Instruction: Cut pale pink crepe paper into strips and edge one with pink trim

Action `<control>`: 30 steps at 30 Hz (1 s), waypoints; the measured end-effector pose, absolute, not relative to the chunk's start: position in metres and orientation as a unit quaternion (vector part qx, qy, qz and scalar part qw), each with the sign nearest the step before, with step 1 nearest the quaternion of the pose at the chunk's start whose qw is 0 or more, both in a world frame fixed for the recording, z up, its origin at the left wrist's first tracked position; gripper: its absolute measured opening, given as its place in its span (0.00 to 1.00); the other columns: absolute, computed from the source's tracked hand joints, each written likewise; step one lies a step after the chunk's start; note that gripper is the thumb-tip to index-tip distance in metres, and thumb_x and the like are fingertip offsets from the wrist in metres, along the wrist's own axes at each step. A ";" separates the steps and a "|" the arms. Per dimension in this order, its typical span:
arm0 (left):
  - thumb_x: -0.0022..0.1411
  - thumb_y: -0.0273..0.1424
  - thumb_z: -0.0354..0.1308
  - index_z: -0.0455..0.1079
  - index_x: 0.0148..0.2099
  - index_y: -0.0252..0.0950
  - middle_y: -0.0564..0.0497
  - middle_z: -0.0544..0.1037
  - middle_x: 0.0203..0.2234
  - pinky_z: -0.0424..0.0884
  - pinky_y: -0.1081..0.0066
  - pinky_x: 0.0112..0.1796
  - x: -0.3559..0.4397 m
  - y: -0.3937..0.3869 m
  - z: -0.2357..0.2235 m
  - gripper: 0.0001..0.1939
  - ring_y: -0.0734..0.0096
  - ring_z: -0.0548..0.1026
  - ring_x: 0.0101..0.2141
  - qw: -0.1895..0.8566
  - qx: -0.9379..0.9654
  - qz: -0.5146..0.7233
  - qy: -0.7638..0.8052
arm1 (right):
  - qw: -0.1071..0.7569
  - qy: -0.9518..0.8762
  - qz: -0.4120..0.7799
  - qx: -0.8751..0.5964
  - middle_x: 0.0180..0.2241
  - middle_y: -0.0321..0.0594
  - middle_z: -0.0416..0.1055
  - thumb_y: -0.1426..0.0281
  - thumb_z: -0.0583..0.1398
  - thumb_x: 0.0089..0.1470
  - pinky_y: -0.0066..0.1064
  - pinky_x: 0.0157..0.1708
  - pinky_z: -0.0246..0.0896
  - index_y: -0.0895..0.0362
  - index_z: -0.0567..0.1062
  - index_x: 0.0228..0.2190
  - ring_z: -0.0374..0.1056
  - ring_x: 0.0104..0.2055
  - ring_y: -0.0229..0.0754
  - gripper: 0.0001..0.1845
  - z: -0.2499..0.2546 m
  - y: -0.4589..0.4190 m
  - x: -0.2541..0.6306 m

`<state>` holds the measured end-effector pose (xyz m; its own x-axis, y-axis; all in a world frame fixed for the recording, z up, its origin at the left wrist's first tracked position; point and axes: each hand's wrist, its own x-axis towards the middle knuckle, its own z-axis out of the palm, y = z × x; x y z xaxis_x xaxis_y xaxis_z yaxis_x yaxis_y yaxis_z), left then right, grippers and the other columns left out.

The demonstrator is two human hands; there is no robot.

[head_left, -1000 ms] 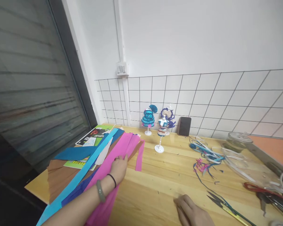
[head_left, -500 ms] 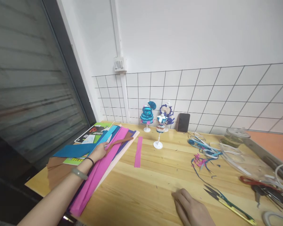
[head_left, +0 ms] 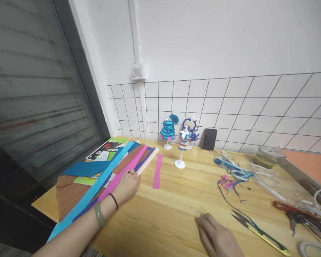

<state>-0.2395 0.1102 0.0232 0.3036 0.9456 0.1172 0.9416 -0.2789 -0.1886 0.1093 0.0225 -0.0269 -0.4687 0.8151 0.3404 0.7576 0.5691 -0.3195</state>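
My left hand (head_left: pixel 128 184) lies over the right edge of a pile of crepe paper strips, its fingers curled down at the pink strip (head_left: pixel 139 159) and the cream strip (head_left: pixel 149 160). Its fingertips are hidden, so what they grip cannot be made out. Light blue paper (head_left: pixel 101 180), brown paper (head_left: pixel 130 157) and dark blue paper (head_left: pixel 85 168) overlap in the pile. Resting on the tabletop, my right hand (head_left: pixel 218 233) is loosely closed with nothing visible in it. A short pink strip (head_left: pixel 157 171) lies flat to the right of the pile.
Three small dressed mannequins stand near the wall, among them a turquoise one (head_left: pixel 168 130) and a white one (head_left: pixel 183 142). A phone (head_left: pixel 209 139) leans behind. Scissors (head_left: pixel 260 232), paper scraps (head_left: pixel 227 182), a glass jar (head_left: pixel 267 157) and a green book (head_left: pixel 117 142) lie around.
My left hand has moved right and toward me across the pile. Brown paper now lies over the pink, and the light blue strip shows at full length. My right hand has stayed put.
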 end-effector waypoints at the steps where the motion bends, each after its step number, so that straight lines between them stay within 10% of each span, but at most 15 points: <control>1: 0.59 0.23 0.44 0.67 0.40 0.32 0.40 0.70 0.35 0.61 0.60 0.42 -0.235 0.107 0.016 0.12 0.57 0.66 0.41 0.108 -0.786 0.011 -0.608 | 0.233 -0.854 0.063 -0.461 0.33 0.38 0.68 0.71 0.46 0.56 0.24 0.29 0.65 0.52 0.67 0.39 0.70 0.30 0.36 0.13 -0.027 0.022 0.109; 15: 0.53 0.25 0.47 0.69 0.26 0.32 0.47 0.74 0.23 0.66 0.67 0.34 -0.271 0.140 0.038 0.10 0.64 0.72 0.30 -0.071 -0.693 -0.117 -0.708 | 0.235 -0.852 0.057 -0.465 0.32 0.38 0.69 0.71 0.45 0.57 0.25 0.29 0.65 0.53 0.68 0.38 0.70 0.28 0.36 0.14 -0.026 0.021 0.108; 25: 0.53 0.39 0.53 0.59 0.41 0.35 0.47 0.74 0.34 0.69 0.68 0.33 -0.286 0.095 0.106 0.16 0.69 0.73 0.29 -0.510 -0.566 -0.351 -0.545 | 0.251 -0.848 0.062 -0.463 0.31 0.37 0.69 0.71 0.46 0.56 0.25 0.29 0.64 0.52 0.69 0.36 0.70 0.28 0.36 0.13 -0.027 0.022 0.109; 30: 0.51 0.34 0.55 0.53 0.54 0.35 0.49 0.74 0.32 0.67 0.72 0.29 -0.265 0.057 0.102 0.28 0.73 0.70 0.24 -0.476 -0.620 -0.307 -0.543 | 0.242 -0.837 0.114 -0.478 0.33 0.39 0.70 0.69 0.45 0.57 0.28 0.32 0.64 0.52 0.70 0.37 0.70 0.32 0.38 0.15 -0.027 0.020 0.111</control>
